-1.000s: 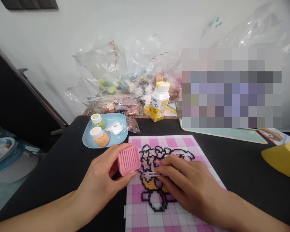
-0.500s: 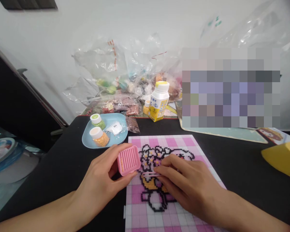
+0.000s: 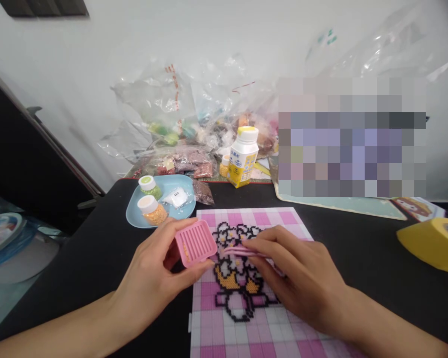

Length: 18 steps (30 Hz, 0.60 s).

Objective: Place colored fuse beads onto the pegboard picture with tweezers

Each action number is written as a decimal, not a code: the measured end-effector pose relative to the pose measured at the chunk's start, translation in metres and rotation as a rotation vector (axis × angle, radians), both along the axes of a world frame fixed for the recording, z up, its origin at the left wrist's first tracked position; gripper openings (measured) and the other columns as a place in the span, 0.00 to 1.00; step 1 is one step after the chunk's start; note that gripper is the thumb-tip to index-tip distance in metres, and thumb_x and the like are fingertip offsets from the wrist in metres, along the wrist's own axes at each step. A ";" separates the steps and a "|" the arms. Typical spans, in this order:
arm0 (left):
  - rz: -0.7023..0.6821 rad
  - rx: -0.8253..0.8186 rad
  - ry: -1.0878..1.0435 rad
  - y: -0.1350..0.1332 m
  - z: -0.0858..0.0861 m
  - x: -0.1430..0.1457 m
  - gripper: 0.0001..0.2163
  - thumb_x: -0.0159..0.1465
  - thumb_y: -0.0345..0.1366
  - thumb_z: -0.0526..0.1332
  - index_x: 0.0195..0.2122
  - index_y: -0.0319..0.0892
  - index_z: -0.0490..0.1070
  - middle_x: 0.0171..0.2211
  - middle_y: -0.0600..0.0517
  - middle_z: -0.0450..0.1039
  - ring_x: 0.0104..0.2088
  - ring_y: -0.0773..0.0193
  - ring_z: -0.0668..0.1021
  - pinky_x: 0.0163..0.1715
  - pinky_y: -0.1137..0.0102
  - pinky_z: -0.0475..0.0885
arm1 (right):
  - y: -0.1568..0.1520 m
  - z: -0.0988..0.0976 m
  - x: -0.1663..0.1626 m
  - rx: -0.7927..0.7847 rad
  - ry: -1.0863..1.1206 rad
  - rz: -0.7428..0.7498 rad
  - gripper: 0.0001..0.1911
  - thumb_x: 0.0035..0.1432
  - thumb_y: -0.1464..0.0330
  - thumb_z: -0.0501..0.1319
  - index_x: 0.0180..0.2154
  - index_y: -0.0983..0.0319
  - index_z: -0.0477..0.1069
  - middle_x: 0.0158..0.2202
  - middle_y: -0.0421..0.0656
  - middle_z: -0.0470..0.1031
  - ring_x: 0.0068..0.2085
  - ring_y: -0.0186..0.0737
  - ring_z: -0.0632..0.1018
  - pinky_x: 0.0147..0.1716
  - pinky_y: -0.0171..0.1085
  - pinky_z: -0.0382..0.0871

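Observation:
My left hand (image 3: pixel 155 276) grips a small pink ribbed tray (image 3: pixel 195 243) with a few orange beads in it, tilted up beside the left edge of the pegboard. My right hand (image 3: pixel 302 271) pinches pink tweezers (image 3: pixel 242 251) whose tips point left over the bead picture. The pink-and-white checked pegboard (image 3: pixel 261 328) lies flat on the black table and carries a black-outlined bead figure (image 3: pixel 237 271) with orange and pink fill.
A light blue plate (image 3: pixel 182 209) behind the tray holds two small bead jars, one green (image 3: pixel 149 186), one orange (image 3: pixel 151 209), and a small bag. Behind stand a yellow-capped white bottle (image 3: pixel 242 156), a pile of clear bags (image 3: pixel 186 129) and a yellow tape roll (image 3: pixel 431 243) at right.
My right hand with the tweezers moved up the pegboard, away from me, uncovering the orange lower part of the figure. The pink tray shifted slightly left.

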<state>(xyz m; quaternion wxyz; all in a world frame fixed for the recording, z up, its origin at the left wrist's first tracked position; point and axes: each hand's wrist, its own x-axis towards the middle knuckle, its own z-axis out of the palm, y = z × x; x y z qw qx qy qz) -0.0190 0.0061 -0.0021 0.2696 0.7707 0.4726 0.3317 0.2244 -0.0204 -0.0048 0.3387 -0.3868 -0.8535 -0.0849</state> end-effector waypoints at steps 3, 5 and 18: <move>0.043 0.113 0.058 0.002 0.001 0.001 0.20 0.60 0.46 0.63 0.52 0.50 0.64 0.44 0.52 0.71 0.40 0.59 0.77 0.43 0.63 0.75 | 0.003 0.005 0.004 0.050 0.050 -0.074 0.09 0.66 0.71 0.53 0.46 0.63 0.67 0.35 0.44 0.75 0.30 0.32 0.76 0.23 0.31 0.67; 0.068 0.194 0.091 0.003 0.002 0.003 0.20 0.62 0.45 0.61 0.53 0.47 0.63 0.46 0.50 0.70 0.44 0.57 0.76 0.46 0.61 0.73 | 0.006 0.010 0.009 0.105 0.071 -0.151 0.08 0.66 0.70 0.54 0.44 0.63 0.69 0.35 0.43 0.75 0.31 0.33 0.77 0.24 0.31 0.66; 0.181 -0.075 -0.302 -0.028 0.018 0.013 0.25 0.51 0.42 0.71 0.49 0.41 0.69 0.42 0.49 0.79 0.42 0.54 0.81 0.45 0.59 0.77 | -0.025 0.014 0.075 -0.143 -0.314 -0.771 0.11 0.65 0.69 0.49 0.37 0.65 0.69 0.27 0.49 0.72 0.25 0.44 0.73 0.18 0.34 0.46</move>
